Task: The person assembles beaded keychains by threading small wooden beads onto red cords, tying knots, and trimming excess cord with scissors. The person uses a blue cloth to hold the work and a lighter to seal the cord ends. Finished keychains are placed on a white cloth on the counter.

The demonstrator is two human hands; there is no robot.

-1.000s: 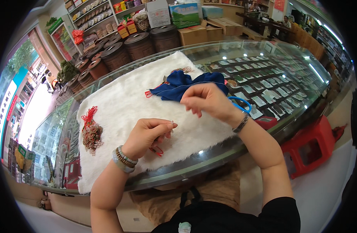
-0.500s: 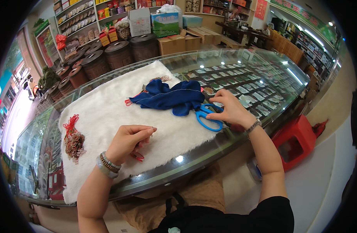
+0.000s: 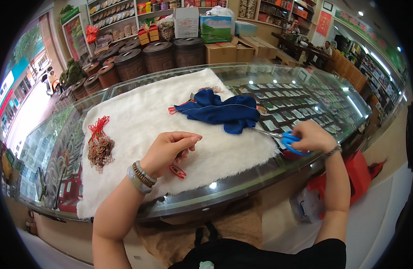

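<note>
My left hand (image 3: 170, 152) is closed in a pinch above the white fluffy cloth (image 3: 139, 121), thumb against forefinger. A loop of red cord (image 3: 178, 171) hangs below its curled fingers; whatever else is in them is too small to make out. My right hand (image 3: 315, 136) grips the blue-handled scissors (image 3: 288, 142) at the cloth's right edge, blades pointing left toward a crumpled dark blue cloth (image 3: 220, 110). More red cord shows at the blue cloth's left end. On the left lies a bunch of coin-like pendants (image 3: 101, 150) with red cord loops (image 3: 98, 125).
Everything rests on a glass display counter (image 3: 251, 177) with rows of small packets (image 3: 282, 103) under its top. Dark lidded barrels (image 3: 159, 58) and cardboard boxes (image 3: 220, 54) stand behind it. A red plastic stool (image 3: 356, 177) and a clear bin (image 3: 307, 206) are at the lower right.
My right hand has taken hold of the scissors and drawn them rightward, away from the blue cloth, so the blades now show. My left hand keeps its pinch. The view has shifted somewhat.
</note>
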